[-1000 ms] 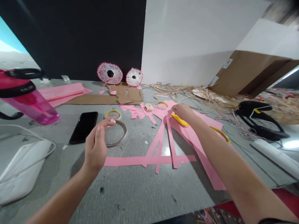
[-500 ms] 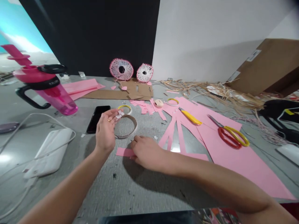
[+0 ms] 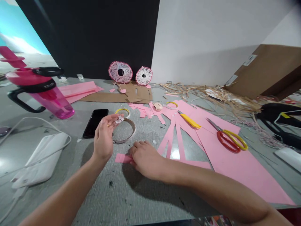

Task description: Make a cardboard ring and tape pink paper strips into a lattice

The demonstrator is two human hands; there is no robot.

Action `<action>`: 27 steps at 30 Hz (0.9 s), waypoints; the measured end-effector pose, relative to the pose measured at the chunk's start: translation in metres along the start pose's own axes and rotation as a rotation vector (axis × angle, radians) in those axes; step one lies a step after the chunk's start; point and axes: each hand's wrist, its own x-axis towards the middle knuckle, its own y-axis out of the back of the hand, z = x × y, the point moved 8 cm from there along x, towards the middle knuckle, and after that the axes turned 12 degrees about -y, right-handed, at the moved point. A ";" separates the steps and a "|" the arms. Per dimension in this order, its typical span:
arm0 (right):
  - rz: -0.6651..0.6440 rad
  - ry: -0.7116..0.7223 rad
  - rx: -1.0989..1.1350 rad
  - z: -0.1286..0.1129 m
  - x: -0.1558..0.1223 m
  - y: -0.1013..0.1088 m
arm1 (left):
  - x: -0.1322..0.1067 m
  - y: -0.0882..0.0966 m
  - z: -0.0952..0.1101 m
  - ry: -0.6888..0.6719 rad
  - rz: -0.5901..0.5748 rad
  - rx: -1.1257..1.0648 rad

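Observation:
My left hand (image 3: 103, 138) is raised above the table, its fingertips closed around several small white tape pieces (image 3: 120, 119). Just beyond those fingers lies a brown cardboard ring (image 3: 124, 141), with a yellow-and-white tape roll (image 3: 128, 111) behind it. Lower and to the right, my right hand (image 3: 145, 158) rests on the table with curled fingers gripping a pink paper strip (image 3: 121, 158). The strip's left end sticks out past the fingers; the part under the hand is hidden. Narrow pink paper strips (image 3: 182, 142) fan out to the right of this hand.
A black phone (image 3: 94, 125), a pink bottle (image 3: 54, 100) and a white power bank (image 3: 44, 160) with its cable stand left. Right lie a yellow cutter (image 3: 191, 121), scissors (image 3: 228, 139) and pink sheets (image 3: 237, 171). Two string-wound rings (image 3: 127, 72) lean against the back panel.
The view has shifted slightly, so most things appear a little further left and lower. Around the pink strip, my right fingers have shifted slightly. The left hand keeps the tape pieces.

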 end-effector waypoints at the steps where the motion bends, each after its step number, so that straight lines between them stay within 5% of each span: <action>1: 0.007 0.004 0.014 0.000 0.000 -0.001 | 0.000 0.000 0.000 -0.001 -0.002 -0.001; 7: 0.028 -0.003 0.218 0.007 0.003 0.003 | 0.000 -0.001 0.002 0.002 0.005 0.010; 15: 0.028 -0.165 0.694 0.032 0.012 0.016 | 0.001 0.000 0.003 0.020 0.008 -0.008; 20: 0.063 -0.139 1.069 0.041 0.015 0.023 | 0.009 0.008 0.001 0.035 0.055 -0.033; 27: 0.252 -0.226 1.365 0.065 0.019 0.034 | -0.019 -0.028 -0.008 0.248 -0.265 -0.156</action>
